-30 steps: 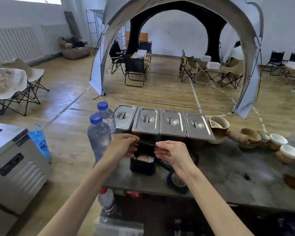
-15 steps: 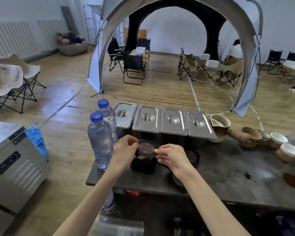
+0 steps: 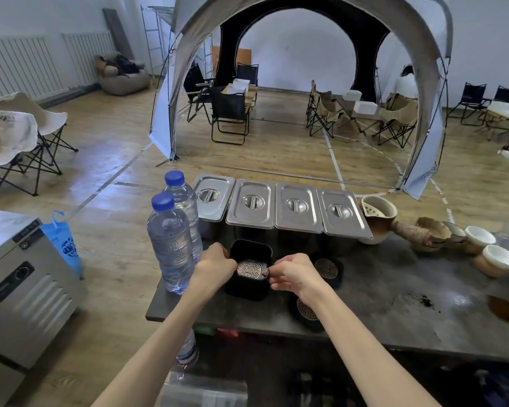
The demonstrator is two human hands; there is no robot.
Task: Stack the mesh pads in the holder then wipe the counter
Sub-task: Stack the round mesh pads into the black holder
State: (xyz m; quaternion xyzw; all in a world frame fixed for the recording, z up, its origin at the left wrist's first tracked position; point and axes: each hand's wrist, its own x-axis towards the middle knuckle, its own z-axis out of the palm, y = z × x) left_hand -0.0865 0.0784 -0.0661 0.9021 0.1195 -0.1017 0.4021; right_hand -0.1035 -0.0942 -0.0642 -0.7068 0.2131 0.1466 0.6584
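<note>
A round mesh pad [image 3: 249, 269] is seen lying inside the black holder [image 3: 249, 271] on the grey surface [image 3: 379, 306]. It is pinched at opposite edges by the left hand [image 3: 215, 267] and right hand [image 3: 291, 274]. Two further pads [image 3: 326, 268] are left just right of the holder.
</note>
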